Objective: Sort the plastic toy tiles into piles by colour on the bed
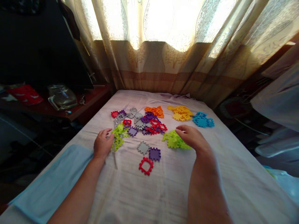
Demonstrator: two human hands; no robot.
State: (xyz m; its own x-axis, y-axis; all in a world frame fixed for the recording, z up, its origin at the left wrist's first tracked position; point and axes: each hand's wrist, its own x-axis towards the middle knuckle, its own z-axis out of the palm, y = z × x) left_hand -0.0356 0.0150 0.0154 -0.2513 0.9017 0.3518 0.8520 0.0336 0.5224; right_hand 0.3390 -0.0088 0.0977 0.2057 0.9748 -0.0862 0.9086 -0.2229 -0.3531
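Note:
At the left, my left hand is beside a loose cluster of lime-green interlocking tiles, its fingertips close to or against their edge. My right hand reaches in from the right over a lime-green tile pile, with its fingers stretched out to the left and partly covering the pile. Both hands look open; I see nothing held. Between them on the sheet lie a grey tile, a purple tile and a red square frame tile.
Behind are mixed grey, purple and red tiles, an orange pile, a yellow pile and a blue pile. A light-blue cloth lies at left. A glass jug stands on the side desk.

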